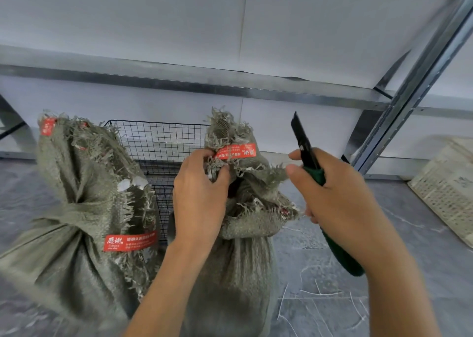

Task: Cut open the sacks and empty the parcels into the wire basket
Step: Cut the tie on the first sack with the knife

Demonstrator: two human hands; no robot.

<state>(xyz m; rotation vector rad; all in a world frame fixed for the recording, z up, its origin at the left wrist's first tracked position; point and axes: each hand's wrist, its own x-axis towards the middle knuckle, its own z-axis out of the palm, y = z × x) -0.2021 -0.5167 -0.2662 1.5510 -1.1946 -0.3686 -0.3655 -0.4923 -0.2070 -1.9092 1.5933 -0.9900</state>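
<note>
The person's left hand point(198, 196) pinches the frayed neck of the nearer grey-green woven sack point(238, 234), and the right hand point(332, 196) grips a green-handled utility knife point(314, 168), blade up, just beside it. Both this sack and the second tied sack point(76, 208) look uncut; the black wire basket point(158, 142) behind appears empty.

1. Grey metal shelf beam point(179, 79), running across the back.
2. Slanted metal post point(419, 86) (perforated along its length), upper right.
3. White panel point(128, 17), above the beam.
4. Cream lattice crate point(445, 193), at the right edge, on the floor.
5. Grey floor point(307, 260), with pale scratch marks.
</note>
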